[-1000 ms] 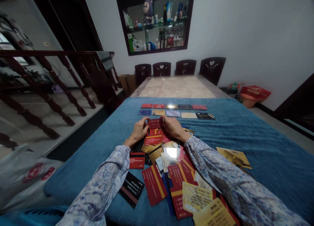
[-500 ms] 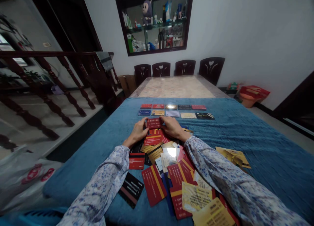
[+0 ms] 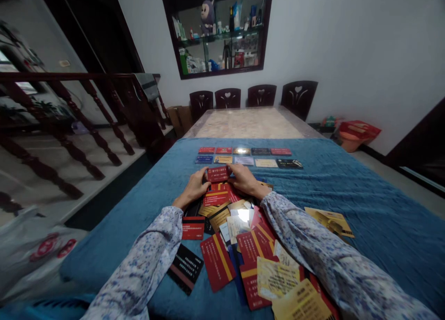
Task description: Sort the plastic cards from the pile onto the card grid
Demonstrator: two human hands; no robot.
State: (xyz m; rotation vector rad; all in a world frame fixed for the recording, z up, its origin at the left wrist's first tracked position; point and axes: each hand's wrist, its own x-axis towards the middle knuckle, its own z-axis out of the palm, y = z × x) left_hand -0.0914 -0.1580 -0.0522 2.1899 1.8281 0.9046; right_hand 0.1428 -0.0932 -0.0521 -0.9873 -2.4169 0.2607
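Between my two hands is a dark red card [image 3: 218, 173] with white print, gripped at its left and right ends. My left hand [image 3: 194, 186] has its fingers closed on the left edge; my right hand [image 3: 244, 180] pinches the right edge. Just beyond, two rows of cards lie face up, among them a blue card [image 3: 203, 159] and a black card [image 3: 289, 163]. Below my hands spreads a loose heap of overlapping cards, including a red card with a gold stripe [image 3: 217, 262], a black card [image 3: 186, 268] and a pale gold card [image 3: 278, 277].
A blue cloth [image 3: 347, 181] covers the near part of the table, with bare marble tabletop [image 3: 239, 123] beyond. A gold card [image 3: 330, 221] lies to the right of my right sleeve. Several dark chairs [image 3: 227, 98] line the far wall; plastic bags [image 3: 41, 250] are at lower left.
Both hands keep the dark red card in almost the same place. The view has shifted very slightly; the other cards have not visibly moved.
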